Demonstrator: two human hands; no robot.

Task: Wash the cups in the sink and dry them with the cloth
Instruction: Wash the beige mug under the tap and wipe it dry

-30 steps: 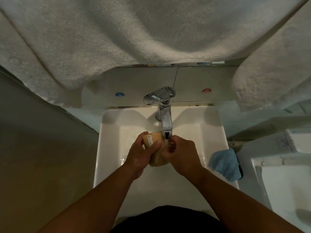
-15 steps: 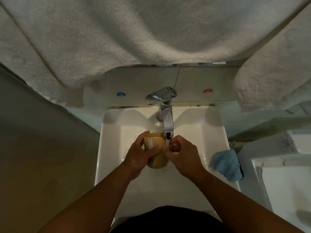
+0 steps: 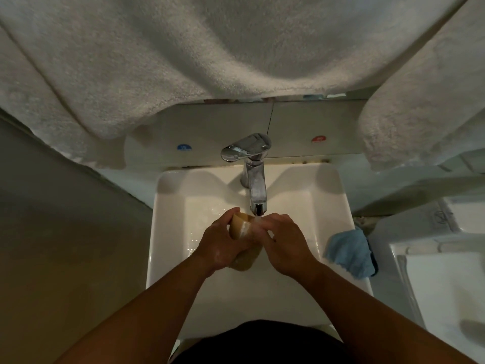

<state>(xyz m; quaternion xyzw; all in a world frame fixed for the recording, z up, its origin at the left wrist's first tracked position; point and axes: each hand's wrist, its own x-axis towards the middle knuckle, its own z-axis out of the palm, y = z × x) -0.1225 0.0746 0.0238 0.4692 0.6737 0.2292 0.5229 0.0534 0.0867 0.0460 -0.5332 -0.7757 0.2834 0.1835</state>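
Left hand (image 3: 220, 243) gripping tan cup (image 3: 240, 229), fingers curling round it; right hand (image 3: 284, 244) pinching cup's other side. Cup lying tilted under tap (image 3: 253, 177), long axis running away from person, over sink (image 3: 330, 190). Blue cloth (image 3: 349, 254) resting on sink's right rim.

A person's two hands work a tan cup (image 3: 238, 227) under the spout of a chrome faucet (image 3: 252, 177) over a white sink (image 3: 168, 232). The left hand (image 3: 220, 244) wraps the cup's side; the right hand (image 3: 284, 244) meets it at the wet rim, beneath the running water. A blue cloth (image 3: 350, 252) lies on the sink's right edge. Pale towels (image 3: 236, 48) hang overhead.
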